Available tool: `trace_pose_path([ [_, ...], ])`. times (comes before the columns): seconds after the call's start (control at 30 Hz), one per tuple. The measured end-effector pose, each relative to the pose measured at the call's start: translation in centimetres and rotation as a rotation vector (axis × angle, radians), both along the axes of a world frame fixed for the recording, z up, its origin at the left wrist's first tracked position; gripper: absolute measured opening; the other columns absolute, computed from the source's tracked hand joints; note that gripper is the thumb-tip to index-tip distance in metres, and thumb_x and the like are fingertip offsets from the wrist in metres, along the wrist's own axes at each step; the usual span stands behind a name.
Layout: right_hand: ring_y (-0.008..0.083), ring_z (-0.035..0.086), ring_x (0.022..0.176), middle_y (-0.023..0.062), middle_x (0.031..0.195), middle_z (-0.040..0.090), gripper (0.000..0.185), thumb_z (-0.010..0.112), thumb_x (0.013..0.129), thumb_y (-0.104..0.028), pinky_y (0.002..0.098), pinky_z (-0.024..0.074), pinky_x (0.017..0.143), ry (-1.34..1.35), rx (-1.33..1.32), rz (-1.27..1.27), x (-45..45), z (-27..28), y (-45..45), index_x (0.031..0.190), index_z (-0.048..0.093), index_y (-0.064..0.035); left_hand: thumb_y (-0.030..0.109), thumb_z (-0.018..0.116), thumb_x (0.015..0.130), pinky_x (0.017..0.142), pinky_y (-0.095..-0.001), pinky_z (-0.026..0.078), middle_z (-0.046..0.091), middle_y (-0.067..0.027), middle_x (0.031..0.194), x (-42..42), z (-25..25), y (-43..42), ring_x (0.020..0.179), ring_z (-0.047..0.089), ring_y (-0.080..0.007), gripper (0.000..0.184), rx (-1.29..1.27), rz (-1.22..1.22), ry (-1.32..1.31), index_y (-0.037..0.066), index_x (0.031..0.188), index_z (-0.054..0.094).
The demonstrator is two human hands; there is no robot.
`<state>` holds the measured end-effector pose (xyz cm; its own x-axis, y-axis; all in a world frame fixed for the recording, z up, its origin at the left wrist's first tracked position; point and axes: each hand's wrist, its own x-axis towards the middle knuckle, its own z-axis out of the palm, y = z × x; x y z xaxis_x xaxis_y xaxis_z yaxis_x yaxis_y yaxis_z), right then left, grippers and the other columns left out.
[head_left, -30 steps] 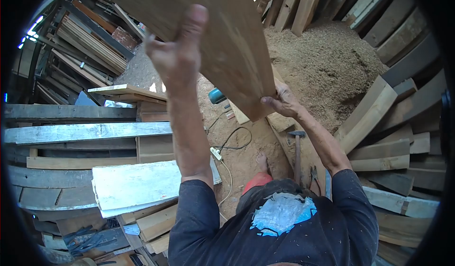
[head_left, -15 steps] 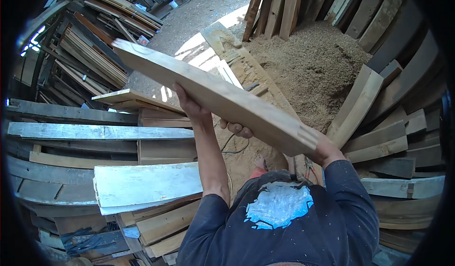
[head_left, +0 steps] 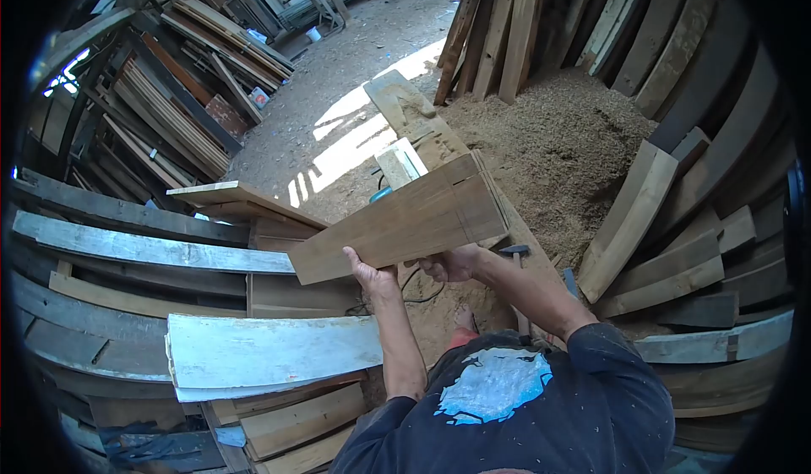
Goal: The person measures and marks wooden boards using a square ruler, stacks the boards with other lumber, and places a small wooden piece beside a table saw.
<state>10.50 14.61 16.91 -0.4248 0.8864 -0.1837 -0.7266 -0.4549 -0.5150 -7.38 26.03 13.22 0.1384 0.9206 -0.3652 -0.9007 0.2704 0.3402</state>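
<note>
Beside a sawdust heap, held the wooden board aslant above the dirt floor. Gripped its near edge in the left hand, thumb on the face, and in the curled right hand.

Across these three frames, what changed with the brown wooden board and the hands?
The brown wooden board, first raised close to the camera, then turned edge-up, is now lower, its broad face showing. The right hand has left the board's end and is at its lower long edge; the left hand still holds it. Unmoved: the tan sawdust heap and the white-painted flat boards.
</note>
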Motion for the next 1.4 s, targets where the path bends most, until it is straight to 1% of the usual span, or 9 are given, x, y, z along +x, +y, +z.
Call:
trace_pose_path([
  [0.13, 0.0116, 0.063, 0.086, 0.0018, 0.098, 0.065, 0.040, 0.067, 0.097, -0.026, 0.0268, 0.0525, 0.071, -0.746, 0.227, -0.117, -0.6, -2.5, -1.0, 0.128, 0.055, -0.0024, 0.056, 0.061, 0.094, 0.099, -0.0503, 0.052, 0.064, -0.0073, 0.129, -0.8, -0.5, -1.1, 0.116, 0.061, -0.0291, 0.057, -0.041, 0.038, -0.006, 0.012, 0.129, 0.060],
  [0.37, 0.0221, 0.051, 0.127, 0.0135, 0.136, 0.052, 0.060, 0.072, 0.094, -0.022, 0.0399, 0.0432, 0.107, -0.577, 0.296, -0.697, -5.1, 1.3, -2.5, 0.141, 0.044, 0.0011, 0.054, 0.068, 0.089, 0.099, -0.0462, 0.054, 0.066, -0.0068, 0.125, 0.0, 0.0, -4.9, 0.115, 0.063, -0.0266, 0.059, -0.087, -0.027, -0.061, 0.011, 0.130, 0.059],
  [0.7, 0.0204, 0.059, 0.119, 0.0107, 0.129, 0.055, 0.047, 0.065, 0.097, -0.015, 0.0359, 0.0569, 0.093, -0.155, 0.155, -0.804, -0.8, 4.9, -5.4, 0.136, 0.044, -0.0007, 0.041, 0.083, 0.080, 0.094, -0.0393, 0.057, 0.071, -0.0040, 0.113, 3.1, 3.0, -10.0, 0.105, 0.068, -0.0218, 0.058, -0.067, -0.079, -0.076, 0.010, 0.123, 0.063],
  [0.8, 0.0172, 0.064, 0.109, 0.0065, 0.118, 0.064, 0.039, 0.064, 0.099, -0.026, 0.0369, 0.0543, 0.095, -0.280, 0.132, -0.983, -0.1, 7.3, -6.4, 0.131, 0.054, -0.0063, 0.032, 0.084, 0.081, 0.086, -0.0359, 0.058, 0.073, -0.0083, 0.097, 1.0, 5.1, -11.3, 0.091, 0.071, -0.0199, 0.043, 0.204, -0.588, 0.293, 0.006, 0.109, 0.065],
  [0.93, 0.0200, 0.063, 0.114, 0.0085, 0.123, 0.064, 0.041, 0.064, 0.099, -0.029, 0.0385, 0.0532, 0.100, -0.233, 0.229, -1.192, 4.9, 10.1, -6.7, 0.132, 0.054, -0.0054, 0.009, 0.081, 0.083, 0.062, -0.0220, 0.050, 0.066, -0.0042, 0.076, -0.9, 10.8, -14.0, 0.065, 0.062, -0.0096, 0.030, 1.002, -0.124, 1.503, 0.003, 0.093, 0.054],
  [1.03, 0.0244, 0.060, 0.121, 0.0115, 0.131, 0.062, 0.049, 0.063, 0.099, -0.032, 0.0430, 0.0502, 0.105, -0.102, 0.319, -1.268, 7.5, 12.0, -7.4, 0.137, 0.051, -0.0040, 0.021, 0.091, 0.073, 0.085, -0.0344, 0.051, 0.067, -0.0145, 0.103, -1.7, 10.6, -12.9, 0.095, 0.064, -0.0196, 0.058, 1.176, 0.249, 1.718, 0.001, 0.113, 0.054],
  [1.13, 0.0268, 0.059, 0.124, 0.0131, 0.134, 0.060, 0.055, 0.064, 0.098, -0.036, 0.0458, 0.0481, 0.108, -0.068, 0.436, -1.208, 9.5, 13.1, -8.9, 0.140, 0.049, -0.0029, 0.030, 0.094, 0.065, 0.104, -0.0420, 0.042, 0.054, -0.0232, 0.134, 1.2, 13.1, -13.6, 0.124, 0.053, -0.0311, 0.076, 1.317, 0.009, 2.002, 0.000, 0.123, 0.054],
  [1.23, 0.0270, 0.058, 0.125, 0.0129, 0.135, 0.060, 0.061, 0.065, 0.097, -0.037, 0.0437, 0.0467, 0.108, -0.234, 0.464, -1.140, 10.4, 13.0, -10.0, 0.142, 0.046, -0.0021, 0.023, 0.093, 0.067, 0.092, -0.0351, 0.053, 0.070, -0.0138, 0.116, 3.6, 11.2, -13.3, 0.108, 0.067, -0.0236, 0.073, 0.959, -0.882, 1.238, -0.001, 0.126, 0.057],
  [1.4, 0.0225, 0.059, 0.122, 0.0136, 0.132, 0.059, 0.064, 0.072, 0.093, -0.026, 0.0393, 0.0478, 0.105, -0.341, 0.687, -1.057, 10.4, 16.5, -9.5, 0.143, 0.043, -0.0013, 0.016, 0.091, 0.070, 0.089, -0.0329, 0.055, 0.073, -0.0106, 0.108, 6.7, 9.5, -12.2, 0.100, 0.069, -0.0182, 0.058, 0.958, -0.717, 0.981, -0.001, 0.118, 0.061],
])
